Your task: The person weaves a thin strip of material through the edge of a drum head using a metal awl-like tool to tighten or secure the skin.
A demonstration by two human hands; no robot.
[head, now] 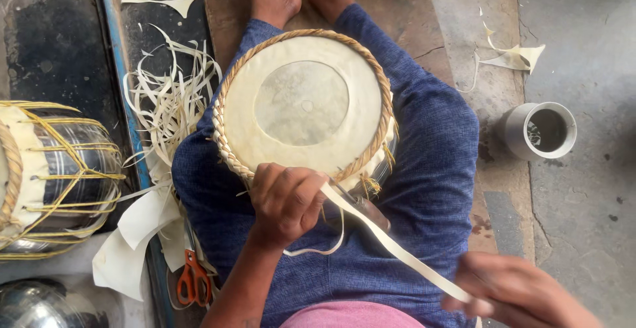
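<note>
No packages, labels, signs or screens show anywhere in this view.

The right hand (513, 291) was blurred and cut off by the bottom edge, so its grip on the pale flat hide strap (391, 242) could not be read. The left hand (286, 202) hid the near rim of the round skin-topped drum with a braided straw-coloured hoop (305, 103), and what its fingers pinched stayed unseen. A second laced metal drum (53, 175) ran off the left edge. The orange-handled scissors (193, 281) lay partly under pale hide scraps (142, 225).
</note>
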